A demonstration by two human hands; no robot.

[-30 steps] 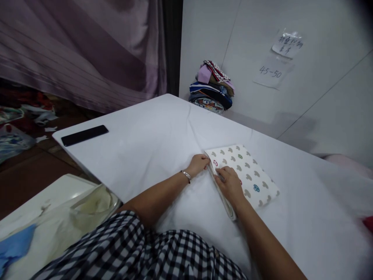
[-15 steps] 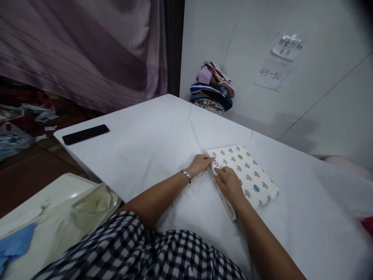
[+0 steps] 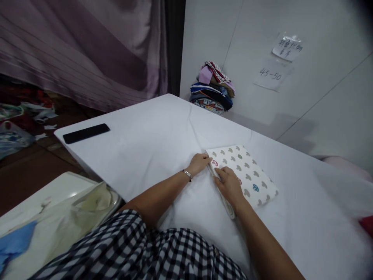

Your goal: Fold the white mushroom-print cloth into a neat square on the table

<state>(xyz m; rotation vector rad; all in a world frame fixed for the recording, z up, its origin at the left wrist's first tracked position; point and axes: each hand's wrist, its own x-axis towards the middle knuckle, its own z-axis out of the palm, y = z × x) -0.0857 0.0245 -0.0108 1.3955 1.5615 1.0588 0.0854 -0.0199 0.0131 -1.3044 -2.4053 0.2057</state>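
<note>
A folded white cloth (image 3: 247, 171) printed with grey mushrooms and a few coloured ones lies flat on the white-covered table (image 3: 140, 147). Its layered edge faces my body. My left hand (image 3: 200, 162) pinches the far left corner of this edge between thumb and fingers. Further along the same edge, my right hand (image 3: 229, 183) has its thumb against the side and its fingers curled over the top, gripping the layers. A bracelet (image 3: 187, 175) circles my left wrist.
A black flat bar (image 3: 86, 133) rests at the table's left corner. Folded clothes (image 3: 212, 87) are stacked by the wall, which bears two paper notes (image 3: 269, 77). At lower left, a white surface (image 3: 70, 186) holds a blue cloth (image 3: 19, 241).
Hardly anything differs. Both hands keep their hold on the cloth's edge, and the view has shifted very slightly.
</note>
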